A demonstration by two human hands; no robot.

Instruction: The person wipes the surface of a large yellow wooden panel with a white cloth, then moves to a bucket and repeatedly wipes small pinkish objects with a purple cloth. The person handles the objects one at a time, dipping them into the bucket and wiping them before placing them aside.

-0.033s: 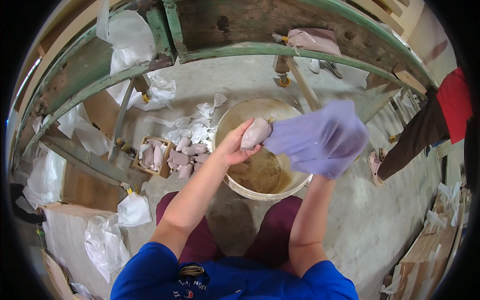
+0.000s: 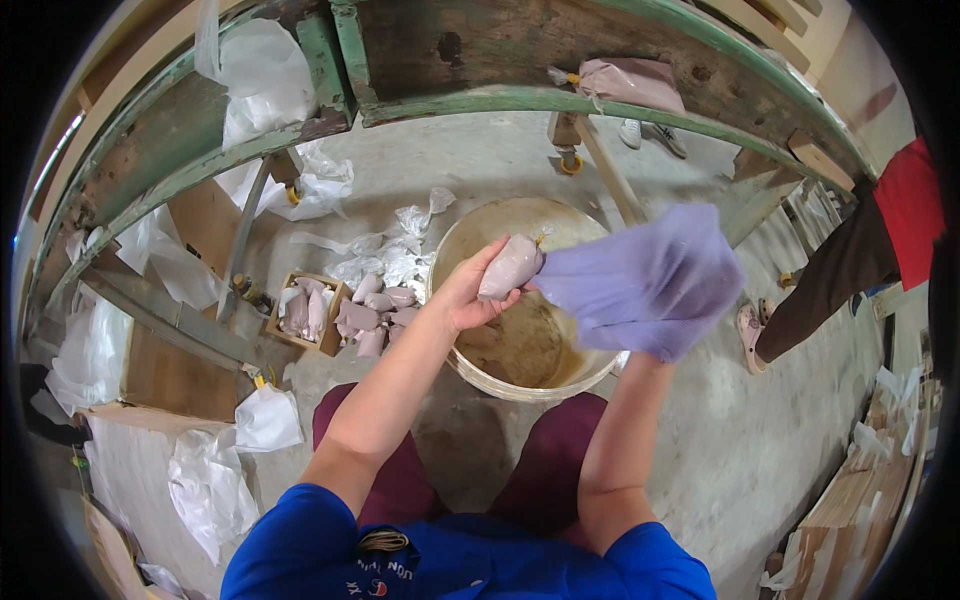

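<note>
My left hand (image 2: 478,292) is closed around a small filled plastic bag (image 2: 513,266) of pinkish-grey material, its gathered neck pointing up and right. A purple cloth (image 2: 650,280) covers my right hand, hiding the fingers; only my right wrist (image 2: 648,368) and forearm show below it. One end of the cloth meets the bag's right end. Part of the cloth is smeared by motion. Beneath both hands stands a wide, round off-white tub (image 2: 480,377) with brownish residue on its bottom, between my knees.
Left of the tub, similar filled bags (image 2: 370,316) lie on the floor beside a small wooden box (image 2: 330,342) holding more. Crumpled clear plastic (image 2: 385,258) lies behind them. A green-edged wooden bench (image 2: 480,105) spans the far side, bearing a larger pink bag (image 2: 632,84). Another person (image 2: 850,255) stands at right.
The purple cloth has shifted very slightly to the right. My left hand and the bag are almost where they were.
</note>
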